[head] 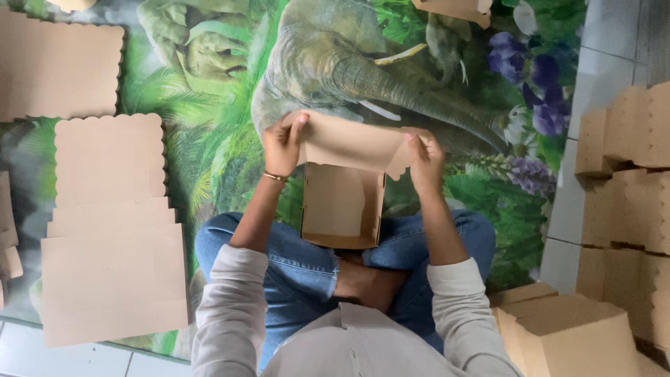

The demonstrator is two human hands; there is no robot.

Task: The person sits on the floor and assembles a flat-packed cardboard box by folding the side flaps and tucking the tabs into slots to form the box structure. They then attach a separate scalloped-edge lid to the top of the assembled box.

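A person sits cross-legged on a mat (230,150) printed with an elephant and green leaves, holding a brown cardboard box (343,202) over the lap. The left hand (283,145) grips the left end of the box's raised flap (349,143), thumb on the inner face, fingers curled over the top edge. The right hand (426,162) pinches the flap's right end. Each hand is clamped on the flap, and the two are well apart, at its opposite ends. The box body hangs open below the flap, its inside facing the camera, above the blue jeans (293,269).

At the mat's left edge lie flat cardboard blanks (110,230) with scalloped edges, overlapping one another. Another blank (59,70) sits at the far left corner. Off the mat's right edge, on the tiled floor (600,77), folded boxes (628,174) are stacked.
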